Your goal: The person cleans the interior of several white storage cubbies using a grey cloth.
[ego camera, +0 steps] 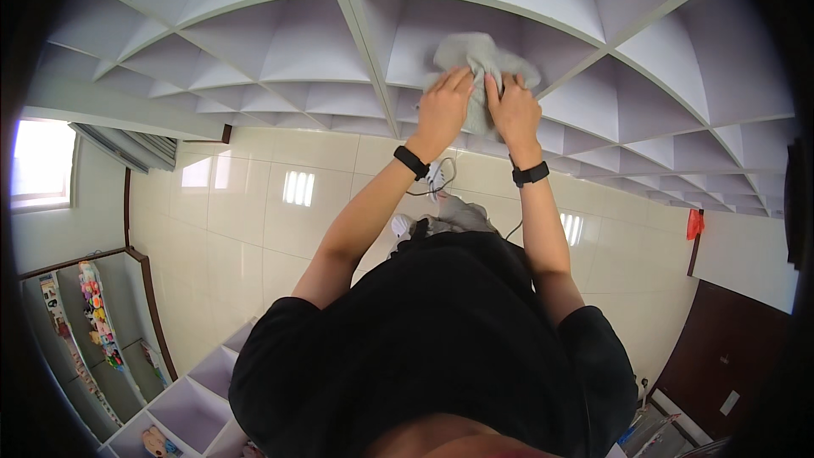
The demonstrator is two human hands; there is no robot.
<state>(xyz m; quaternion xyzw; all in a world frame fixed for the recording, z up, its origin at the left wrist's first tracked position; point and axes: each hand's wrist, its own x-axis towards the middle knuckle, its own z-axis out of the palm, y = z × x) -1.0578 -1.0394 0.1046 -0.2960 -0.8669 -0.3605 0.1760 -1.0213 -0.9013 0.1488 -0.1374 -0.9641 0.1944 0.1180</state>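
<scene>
A grey cloth (pixel 467 51) hangs bunched between my two hands in front of a white cubby shelf (pixel 346 0). My left hand (pixel 443 105) grips the cloth's left side, fingers curled into the fabric. On the other side, my right hand (pixel 514 108) pinches it with thumb and fingers. Folds of cloth hang down between the hands, and its upper part spreads near a compartment's opening. Whether the cloth touches the shelf I cannot tell. Each wrist wears a black band.
Below the shelf lies a glossy tiled floor (pixel 241 203), where my shoes and a thin cable show. Lower left stand a display shelf with small colourful items (pixel 95 305) and a cubby unit holding a plush toy (pixel 156 442). A dark brown door (pixel 725 343) is at the right.
</scene>
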